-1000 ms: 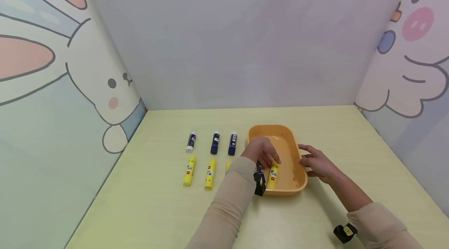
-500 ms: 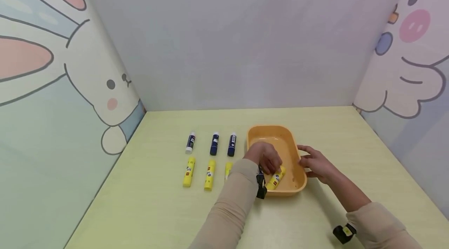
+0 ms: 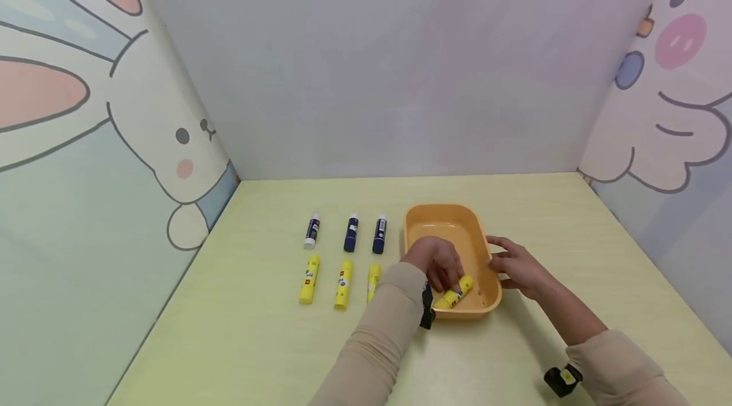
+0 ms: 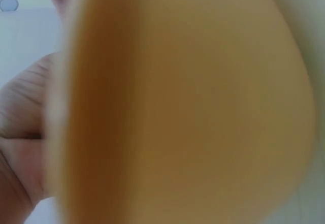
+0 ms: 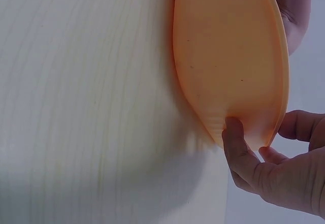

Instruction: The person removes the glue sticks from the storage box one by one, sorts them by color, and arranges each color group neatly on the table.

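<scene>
An orange plastic tray (image 3: 471, 228) stands on the table. My left hand (image 3: 437, 260) reaches down inside it, fingertips gripping a yellow glue stick (image 3: 452, 297) that lies slanted near the front end. Part of that glue stick is covered by the fingers. A sliver of dark blue shows beside the left wrist, mostly hidden. My right hand (image 3: 517, 267) holds the tray's right wall, with fingers (image 5: 236, 142) against the outside and the thumb at the rim. In the left wrist view the blurred tray wall (image 4: 203, 102) hides the left fingertips.
Left of the tray, three blue glue sticks, among them one (image 3: 351, 233) in the middle, form a back row. Three yellow ones, such as the middle one (image 3: 343, 284), lie in front; the left forearm partly covers the rightmost (image 3: 373, 280). Walls border the table (image 3: 246, 342).
Inside the tray, the yellow glue stick has turned from nearly lengthwise to slanted, its far end swinging right. My left hand has shifted slightly right and nearer. The right hand stays put.
</scene>
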A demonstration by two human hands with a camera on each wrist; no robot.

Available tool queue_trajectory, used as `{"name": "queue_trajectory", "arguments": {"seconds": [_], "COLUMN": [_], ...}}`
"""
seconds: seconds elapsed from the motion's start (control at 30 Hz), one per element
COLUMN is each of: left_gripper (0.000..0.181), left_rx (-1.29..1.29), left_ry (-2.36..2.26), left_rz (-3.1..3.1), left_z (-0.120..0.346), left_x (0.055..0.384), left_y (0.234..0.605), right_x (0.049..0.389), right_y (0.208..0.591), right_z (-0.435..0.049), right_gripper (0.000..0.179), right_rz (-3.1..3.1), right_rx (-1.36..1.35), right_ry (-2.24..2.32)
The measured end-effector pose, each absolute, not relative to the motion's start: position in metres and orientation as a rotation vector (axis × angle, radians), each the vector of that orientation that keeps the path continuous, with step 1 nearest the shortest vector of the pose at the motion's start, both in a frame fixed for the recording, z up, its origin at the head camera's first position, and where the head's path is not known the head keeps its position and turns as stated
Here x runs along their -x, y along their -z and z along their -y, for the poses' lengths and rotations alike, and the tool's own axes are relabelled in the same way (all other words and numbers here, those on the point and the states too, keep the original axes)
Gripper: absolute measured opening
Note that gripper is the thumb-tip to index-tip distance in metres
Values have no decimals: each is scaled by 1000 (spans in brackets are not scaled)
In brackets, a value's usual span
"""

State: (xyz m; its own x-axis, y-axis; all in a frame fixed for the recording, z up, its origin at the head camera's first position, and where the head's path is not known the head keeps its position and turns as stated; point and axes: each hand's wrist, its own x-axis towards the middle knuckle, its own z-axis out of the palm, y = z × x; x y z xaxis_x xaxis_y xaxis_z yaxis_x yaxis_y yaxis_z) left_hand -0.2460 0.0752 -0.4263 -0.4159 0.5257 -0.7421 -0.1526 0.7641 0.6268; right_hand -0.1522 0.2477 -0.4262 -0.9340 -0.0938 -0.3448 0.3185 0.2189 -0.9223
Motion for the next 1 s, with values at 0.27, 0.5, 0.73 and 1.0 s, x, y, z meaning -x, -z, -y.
{"name": "queue_trajectory", "arguments": {"seconds": [0.27,0.5,0.73,1.0], "left_gripper": [25,26,28,29], "left_rx": [-334,-370,-472,-489], "left_ry": [-762,-780,-823,-899], "left_rz": [-1770,-1725,-1767,-1799], "left_z": [-80,-77,-69,-66], "left_x": [244,248,253,257], "left_y": [428,428,417,403], "right_x": [153,153,154,152], "right_y": [427,427,429,427], "right_z": [-249,-248,-245,-248], "right_gripper": [65,65,65,65], "right_rz": [-2175,-2161,-2156,-2167], "right_rx": [-209,-218,-216,-228], "right_ry": [1766,1774,1774,1773]}}
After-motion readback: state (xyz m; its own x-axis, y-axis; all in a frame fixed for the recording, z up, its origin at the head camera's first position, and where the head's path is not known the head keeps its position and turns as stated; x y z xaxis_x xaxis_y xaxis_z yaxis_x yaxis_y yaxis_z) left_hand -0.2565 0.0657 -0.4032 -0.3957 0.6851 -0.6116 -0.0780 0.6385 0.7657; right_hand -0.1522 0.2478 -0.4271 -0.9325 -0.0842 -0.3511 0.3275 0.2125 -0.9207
